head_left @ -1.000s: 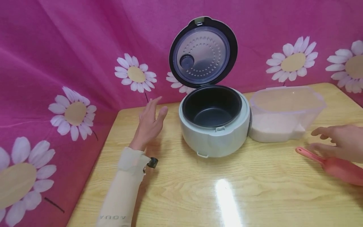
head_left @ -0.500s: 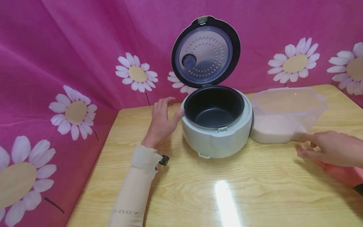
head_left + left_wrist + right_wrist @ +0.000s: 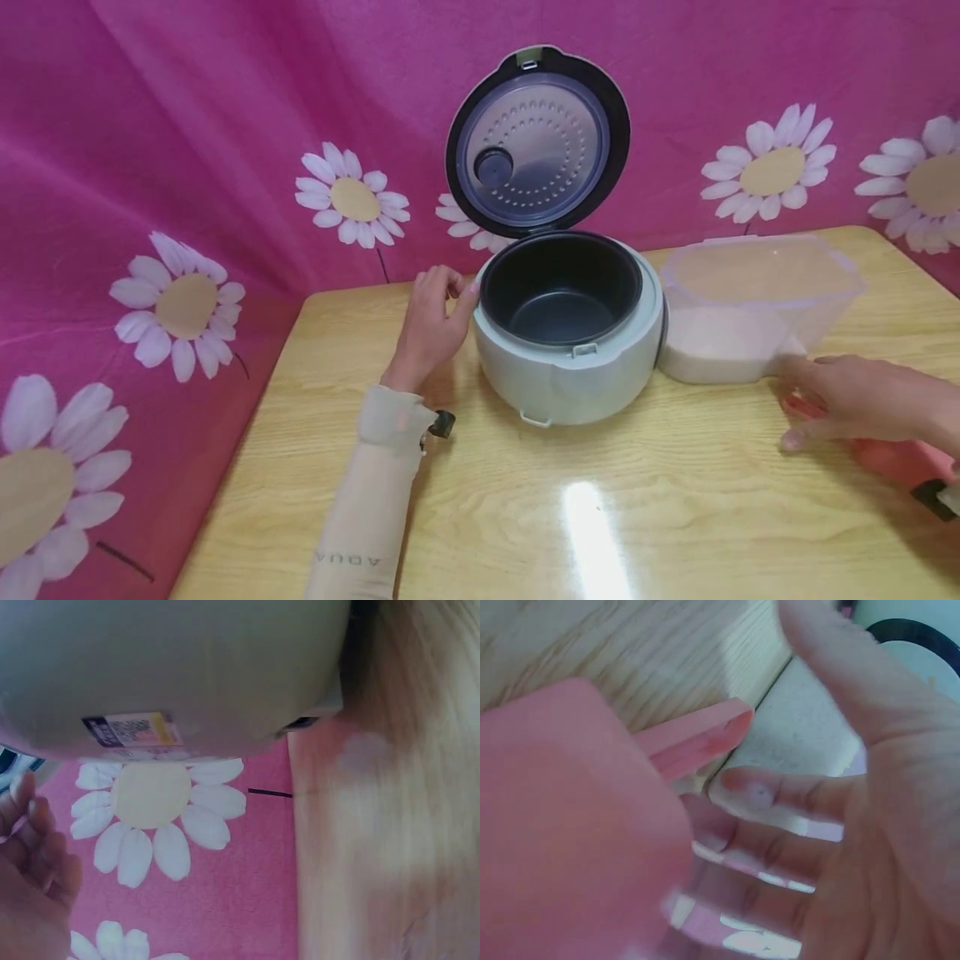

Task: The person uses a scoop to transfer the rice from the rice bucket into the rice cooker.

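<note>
A pale green rice cooker (image 3: 566, 387) stands on the table with its lid (image 3: 537, 146) raised and a dark inner pot (image 3: 562, 321) inside. My left hand (image 3: 431, 329) is at the cooker's left side, thumb tip right at the rim; in the left wrist view its fingers (image 3: 45, 847) are loosely bent beside the cooker's wall. On the right, my right hand (image 3: 873, 400) is over a red scoop (image 3: 903, 460), partly hiding it. The right wrist view has the scoop's handle (image 3: 697, 735) beside the spread fingers and thumb, not enclosed by them.
A clear plastic bin (image 3: 757, 292) with white grains, which look like rice, stands against the cooker's right side. A pink flowered cloth (image 3: 247, 125) hangs behind and left of the wooden table (image 3: 487, 500).
My left hand has moved right, up to the cooker's rim. My right hand has come left over the scoop's handle, covering more of it. The cooker and bin have stayed put.
</note>
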Available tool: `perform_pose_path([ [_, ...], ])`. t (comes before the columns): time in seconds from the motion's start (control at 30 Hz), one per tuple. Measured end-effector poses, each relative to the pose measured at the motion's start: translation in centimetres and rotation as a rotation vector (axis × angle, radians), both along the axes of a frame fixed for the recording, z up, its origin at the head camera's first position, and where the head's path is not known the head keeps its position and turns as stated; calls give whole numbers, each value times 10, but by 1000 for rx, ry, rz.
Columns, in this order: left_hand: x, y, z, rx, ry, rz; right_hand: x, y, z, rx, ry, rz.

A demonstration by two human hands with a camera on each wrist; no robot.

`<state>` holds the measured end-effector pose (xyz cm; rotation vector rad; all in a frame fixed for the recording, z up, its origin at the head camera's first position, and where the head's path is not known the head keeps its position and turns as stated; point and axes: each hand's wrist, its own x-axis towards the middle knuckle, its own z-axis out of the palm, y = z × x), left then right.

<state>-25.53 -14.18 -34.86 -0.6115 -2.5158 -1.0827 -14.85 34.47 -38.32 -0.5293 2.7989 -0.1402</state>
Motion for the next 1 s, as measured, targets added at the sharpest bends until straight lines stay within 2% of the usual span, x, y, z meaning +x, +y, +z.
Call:
perform_pose_path([
  [0.17,4,2,-1,-52,54,-39,-1,1,-1,31,0,-25],
  [0.37,4,11,3,-138,70,-57,-4,0,-3,-18,-13,-6],
  [0.57,4,14,1,-146,122,-68,-4,-4,-2,-25,101,14],
  [0.77,1,16,-2,-98,153,-70,-1,-17,14,25,133,-64],
  [0.87,1,16,-3,-85,165,-65,3,-24,26,18,225,-68],
  [1.0,1,15,-5,-96,168,-52,13,-30,40,-67,481,-5],
])
